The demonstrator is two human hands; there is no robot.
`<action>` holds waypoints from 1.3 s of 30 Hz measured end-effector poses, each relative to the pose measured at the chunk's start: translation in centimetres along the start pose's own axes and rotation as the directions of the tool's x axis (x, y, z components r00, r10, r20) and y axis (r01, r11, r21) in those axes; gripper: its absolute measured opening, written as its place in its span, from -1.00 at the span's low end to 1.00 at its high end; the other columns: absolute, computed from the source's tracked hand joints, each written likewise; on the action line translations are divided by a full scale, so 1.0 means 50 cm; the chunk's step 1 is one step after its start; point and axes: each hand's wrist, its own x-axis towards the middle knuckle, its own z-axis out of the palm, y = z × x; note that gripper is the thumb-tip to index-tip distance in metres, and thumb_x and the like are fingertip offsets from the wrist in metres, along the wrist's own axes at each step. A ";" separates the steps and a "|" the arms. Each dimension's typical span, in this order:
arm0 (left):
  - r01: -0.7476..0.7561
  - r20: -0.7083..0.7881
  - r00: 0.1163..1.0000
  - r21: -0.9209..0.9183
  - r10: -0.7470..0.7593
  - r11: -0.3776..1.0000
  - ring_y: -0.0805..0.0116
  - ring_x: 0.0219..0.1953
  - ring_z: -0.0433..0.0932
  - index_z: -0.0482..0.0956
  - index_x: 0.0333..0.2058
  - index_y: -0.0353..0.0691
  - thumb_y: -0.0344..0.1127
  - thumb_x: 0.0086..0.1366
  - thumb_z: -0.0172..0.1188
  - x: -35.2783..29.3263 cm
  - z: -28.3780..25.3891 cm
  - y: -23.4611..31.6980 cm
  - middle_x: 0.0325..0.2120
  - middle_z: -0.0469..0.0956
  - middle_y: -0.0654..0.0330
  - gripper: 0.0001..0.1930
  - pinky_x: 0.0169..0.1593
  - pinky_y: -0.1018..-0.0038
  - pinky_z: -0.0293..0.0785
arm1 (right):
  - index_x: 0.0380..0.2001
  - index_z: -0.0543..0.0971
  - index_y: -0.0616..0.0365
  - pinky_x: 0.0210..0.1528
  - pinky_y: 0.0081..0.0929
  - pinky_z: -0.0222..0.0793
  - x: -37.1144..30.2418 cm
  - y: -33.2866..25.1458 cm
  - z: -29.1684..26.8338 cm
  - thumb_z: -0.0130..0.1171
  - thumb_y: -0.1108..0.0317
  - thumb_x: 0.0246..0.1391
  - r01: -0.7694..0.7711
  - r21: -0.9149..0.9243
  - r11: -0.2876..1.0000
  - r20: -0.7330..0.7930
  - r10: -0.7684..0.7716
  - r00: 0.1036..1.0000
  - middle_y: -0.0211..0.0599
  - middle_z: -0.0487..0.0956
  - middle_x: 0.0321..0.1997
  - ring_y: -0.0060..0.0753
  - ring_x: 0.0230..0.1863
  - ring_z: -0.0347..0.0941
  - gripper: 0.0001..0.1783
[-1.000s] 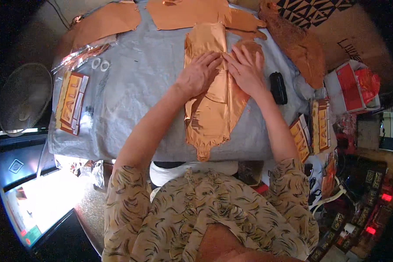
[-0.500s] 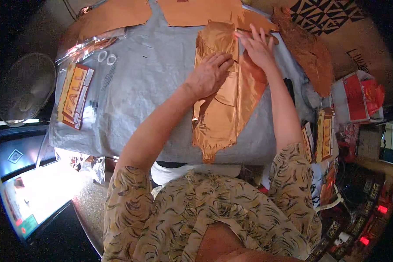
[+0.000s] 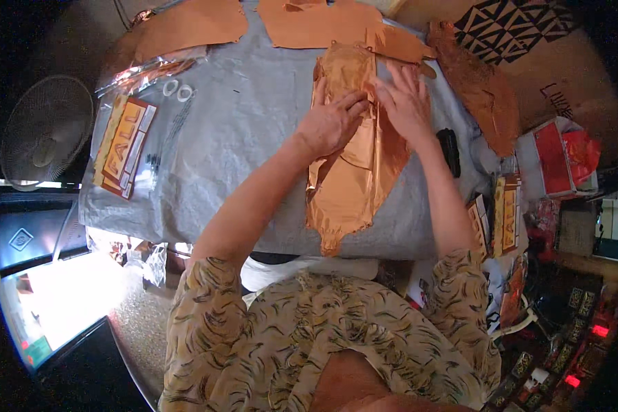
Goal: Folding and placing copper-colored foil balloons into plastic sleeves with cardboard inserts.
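A long piece of shiny copper-coloured foil (image 3: 347,192), possibly a flat, uninflated balloon, lies lengthwise before me with its right side partly folded over. A narrow tab sticks out at its near end. My left hand (image 3: 329,125) rests palm down on the upper part, its bent fingers closed on the lengthwise fold and one finger stretched away. My right hand (image 3: 406,110) lies across the foil's far right part, fingers spread and thumb beside the fold. Both hands partly cover the foil, and their fingertips come close together at the fold.
Grey sheeting covers the table (image 3: 233,151). More copper foil pieces (image 3: 316,27) lie along the far edge. At left are two white tape rings (image 3: 185,93), a printed card pack (image 3: 125,147) and a fan (image 3: 47,134). A black object (image 3: 448,151) lies right of my forearm.
My left hand has shifted slightly up the foil and its fingers have bent at the fold. My right hand has come down and left, nearer the left. The view has moved slightly.
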 end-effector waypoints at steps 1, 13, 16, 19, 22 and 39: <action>0.022 0.003 1.000 0.001 -0.022 1.000 0.25 0.42 0.29 0.44 0.29 -0.17 -0.16 0.49 0.00 -0.001 0.001 0.001 0.31 0.39 0.19 -0.54 0.47 -0.39 -0.21 | 0.28 0.58 -0.30 0.53 0.38 -0.27 -0.009 -0.009 -0.006 -0.11 -0.02 0.48 -0.003 0.027 1.000 0.015 0.003 1.000 -0.16 0.22 0.57 0.06 0.59 0.04 -0.54; 0.057 0.007 0.998 -0.031 -0.057 0.998 0.32 0.40 0.32 0.42 0.30 -0.05 -0.14 0.53 -0.04 -0.006 0.004 -0.007 0.31 0.39 0.28 -0.57 0.41 -0.45 -0.17 | -0.01 0.58 0.37 0.05 -0.01 0.49 -0.172 -0.091 -0.090 0.16 0.10 0.32 -0.506 -0.045 0.861 0.014 0.507 0.862 0.20 0.58 0.01 0.30 0.02 0.55 -0.53; 0.044 -0.003 0.999 0.012 -0.044 0.999 0.31 0.38 0.35 0.43 0.29 -0.05 -0.12 0.54 -0.05 0.009 0.010 0.000 0.31 0.39 0.29 -0.57 0.39 -0.45 -0.12 | -0.12 0.57 0.37 -0.03 0.06 0.51 -0.188 -0.105 -0.084 0.20 0.06 0.28 -0.608 -0.122 0.785 0.035 0.615 0.788 0.21 0.59 -0.05 0.31 -0.05 0.58 -0.52; 0.051 -0.016 0.999 0.012 -0.051 0.999 0.31 0.37 0.37 0.43 0.29 -0.04 -0.11 0.54 -0.05 0.006 0.016 -0.003 0.31 0.39 0.29 -0.57 0.40 -0.45 -0.12 | -0.17 0.57 0.34 -0.09 0.04 0.53 -0.185 -0.116 -0.067 0.24 0.05 0.25 -0.656 -0.089 0.749 -0.005 0.658 0.753 0.23 0.59 -0.05 0.29 -0.10 0.60 -0.54; 0.058 -0.010 0.998 0.015 -0.058 0.998 0.31 0.36 0.39 0.43 0.29 -0.03 -0.11 0.55 -0.05 0.009 0.020 0.000 0.30 0.40 0.29 -0.57 0.40 -0.45 -0.13 | -0.23 0.60 0.30 -0.13 -0.05 0.54 -0.183 -0.092 -0.049 0.28 0.10 0.22 -0.658 0.006 0.753 -0.020 0.658 0.752 0.18 0.62 -0.10 0.24 -0.16 0.62 -0.60; 0.068 0.044 0.997 0.012 -0.069 0.998 0.20 0.41 0.32 0.44 0.30 -0.07 -0.18 0.48 -0.05 -0.007 0.033 -0.028 0.31 0.41 0.17 -0.54 0.42 -0.48 -0.26 | 0.26 0.36 0.33 0.17 -0.47 0.50 -0.101 -0.234 -0.048 0.12 0.58 0.33 -0.073 0.895 0.440 -0.080 0.320 0.944 -0.03 0.53 0.28 -0.27 0.21 0.57 -0.54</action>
